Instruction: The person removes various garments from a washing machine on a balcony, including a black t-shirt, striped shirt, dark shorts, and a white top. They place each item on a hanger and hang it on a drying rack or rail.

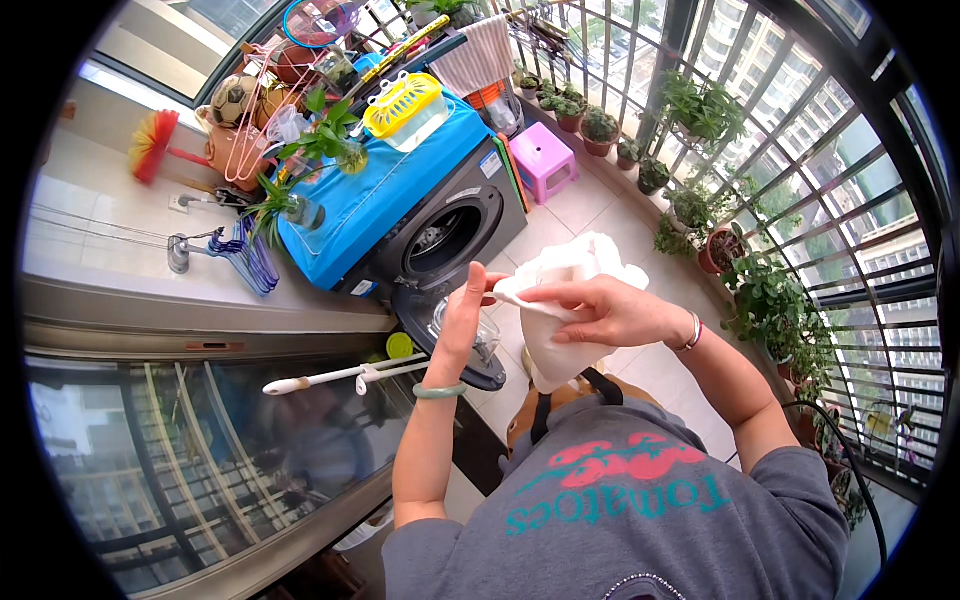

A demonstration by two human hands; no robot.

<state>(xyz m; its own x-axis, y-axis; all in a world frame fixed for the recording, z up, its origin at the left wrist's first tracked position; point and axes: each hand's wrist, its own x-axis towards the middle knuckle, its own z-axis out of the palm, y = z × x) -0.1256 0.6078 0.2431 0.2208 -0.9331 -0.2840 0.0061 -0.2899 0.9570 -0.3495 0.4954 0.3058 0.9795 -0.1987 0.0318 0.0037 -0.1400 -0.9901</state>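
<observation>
A grey T-shirt lies nearest; just beyond its hem, the white cloth hangs pinched in the closed right hand. The half-curled left hand meets its edge, grip unclear. Farther out stand an open-doored washing machine and pink stool.

Your left hand hides part of the washer door beneath it; your right hand covers some white cloth.

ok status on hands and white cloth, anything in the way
Left hand at edge of white cloth, right hand gripping it. Cloth bunched, raised. Nothing blocking; washing machine door open beyond left hand.
</observation>
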